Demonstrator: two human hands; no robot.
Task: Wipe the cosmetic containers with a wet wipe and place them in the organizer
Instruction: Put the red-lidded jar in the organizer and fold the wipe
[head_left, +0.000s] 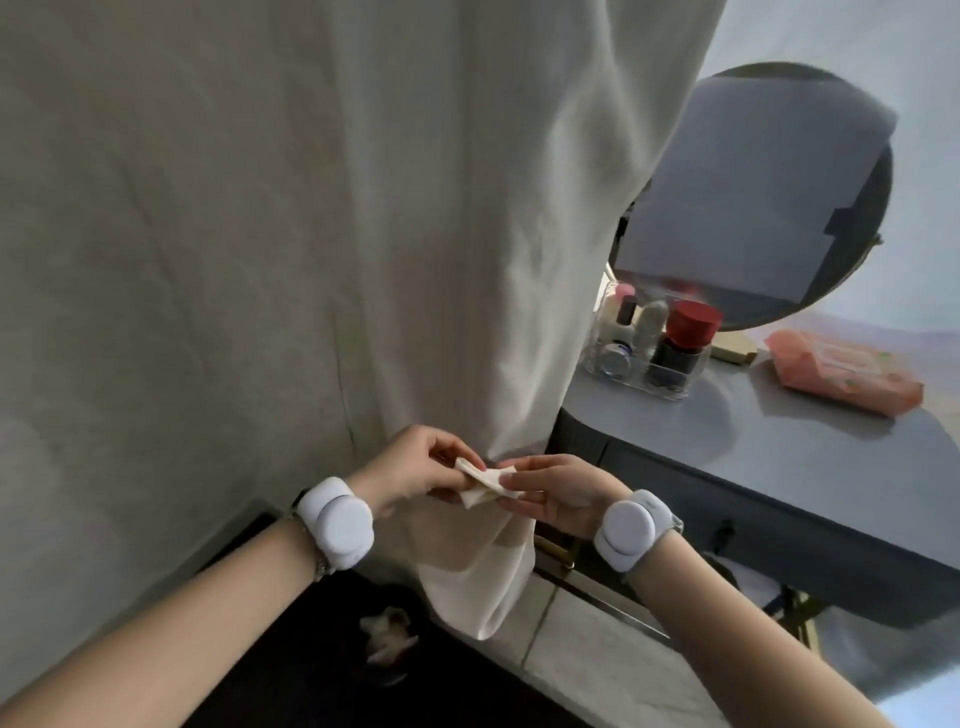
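Observation:
Both hands hold a small folded white wet wipe (485, 484) in front of a pale curtain, left of the table. My left hand (421, 465) pinches its left end, my right hand (558, 493) pinches its right end. A clear organizer (647, 345) stands on the grey table (779, 431) at the back, below a round mirror. It holds several cosmetic containers, among them a red-capped jar (692, 323), a dark jar (675, 358) and a small pale bottle (625, 314).
A pink pack of wet wipes (841, 370) lies on the table's right side. A round mirror (753, 197) stands behind the organizer. A long pale curtain (311, 234) hangs at left. A dark bin with crumpled wipes (387, 639) sits on the floor below my hands.

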